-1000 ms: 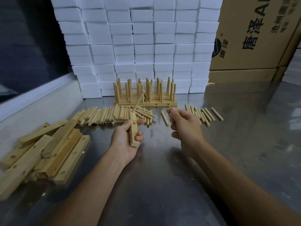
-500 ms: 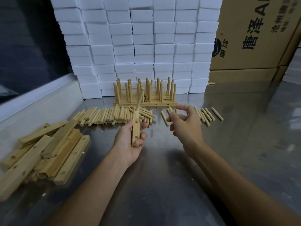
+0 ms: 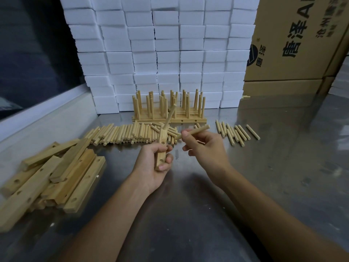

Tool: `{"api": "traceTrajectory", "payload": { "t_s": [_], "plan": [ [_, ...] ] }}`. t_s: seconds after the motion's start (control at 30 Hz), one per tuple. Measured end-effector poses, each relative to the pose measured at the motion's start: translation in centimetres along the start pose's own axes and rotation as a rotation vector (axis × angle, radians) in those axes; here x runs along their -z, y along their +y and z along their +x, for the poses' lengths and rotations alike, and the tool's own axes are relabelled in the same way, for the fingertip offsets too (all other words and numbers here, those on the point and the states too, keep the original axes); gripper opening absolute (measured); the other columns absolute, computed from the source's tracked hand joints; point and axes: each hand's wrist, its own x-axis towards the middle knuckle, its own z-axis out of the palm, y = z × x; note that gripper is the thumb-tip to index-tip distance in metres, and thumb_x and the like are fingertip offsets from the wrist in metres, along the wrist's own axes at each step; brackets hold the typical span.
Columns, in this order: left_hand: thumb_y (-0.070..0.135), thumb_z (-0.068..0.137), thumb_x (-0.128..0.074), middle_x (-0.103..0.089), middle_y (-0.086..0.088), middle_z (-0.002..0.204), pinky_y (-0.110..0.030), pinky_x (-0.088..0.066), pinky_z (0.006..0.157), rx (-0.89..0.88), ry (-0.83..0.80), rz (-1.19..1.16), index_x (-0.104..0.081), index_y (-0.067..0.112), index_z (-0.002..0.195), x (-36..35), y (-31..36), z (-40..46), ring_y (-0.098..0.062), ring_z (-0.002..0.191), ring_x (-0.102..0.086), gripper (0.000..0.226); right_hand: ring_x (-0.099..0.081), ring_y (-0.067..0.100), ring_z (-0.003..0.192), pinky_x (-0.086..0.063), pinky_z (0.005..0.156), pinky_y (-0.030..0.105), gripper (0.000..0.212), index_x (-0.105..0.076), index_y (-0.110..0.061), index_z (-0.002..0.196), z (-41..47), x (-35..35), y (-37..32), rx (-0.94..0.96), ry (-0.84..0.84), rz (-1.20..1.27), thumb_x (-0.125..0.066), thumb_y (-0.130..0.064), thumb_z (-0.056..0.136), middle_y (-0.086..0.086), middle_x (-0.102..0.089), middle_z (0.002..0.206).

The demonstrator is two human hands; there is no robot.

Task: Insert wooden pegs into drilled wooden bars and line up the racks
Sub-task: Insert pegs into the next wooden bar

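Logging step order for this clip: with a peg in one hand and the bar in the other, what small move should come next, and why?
Probably bring the loose peg in the right hand to an empty hole in the bar that the left hand holds; one peg already stands in it, and open holes show.

"唐泽" in black on the cardboard box (image 3: 294, 40)

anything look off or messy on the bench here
Mostly tidy. The bars at the left lie in a loose, crisscrossed heap, and one stray peg sits alone by the cardboard box, away from the peg row. Finished racks stand upright.
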Motion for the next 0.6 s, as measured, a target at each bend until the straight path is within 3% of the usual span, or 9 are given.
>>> {"api": "traceTrajectory", "payload": {
  "t_s": [0.17,0.43,0.6],
  "plan": [
    [-0.004,0.092,-0.037,-0.057,-0.014,0.091,-0.014,-0.023,0.028,0.020,-0.058,0.035,-0.055,-0.004,0.115,-0.40,-0.24,0.00,-0.009,0.042,-0.044,0.029,-0.071,0.007,0.068,-0.053,0.057,0.016,0.007,-0.071,-0.004,0.096,-0.06,-0.34,0.08,0.009,-0.035,0.039,-0.070,-0.006,0.090,0.000,-0.075,0.077],
    [-0.003,0.093,-0.036,-0.063,-0.005,0.065,-0.014,-0.024,0.029,0.054,-0.162,0.025,-0.060,0.002,0.118,-0.67,-0.82,-0.06,-0.009,0.044,-0.043,0.036,-0.071,0.003,0.073,-0.050,0.063,0.011,0.006,-0.073,-0.006,0.095,-0.17,-0.55,0.57,0.083,-0.081,-0.027,-0.068,-0.005,0.091,0.002,-0.075,0.083],
    [-0.004,0.092,-0.036,-0.059,-0.005,0.070,-0.014,-0.025,0.029,0.056,-0.176,0.041,-0.063,0.002,0.118,-0.54,-1.03,0.04,-0.009,0.043,-0.042,0.038,-0.072,0.006,0.079,-0.059,0.077,0.023,0.008,-0.073,-0.006,0.099,0.16,-0.19,0.90,0.137,-0.071,-0.204,-0.068,-0.008,0.093,0.000,-0.075,0.087]
  ]
}}
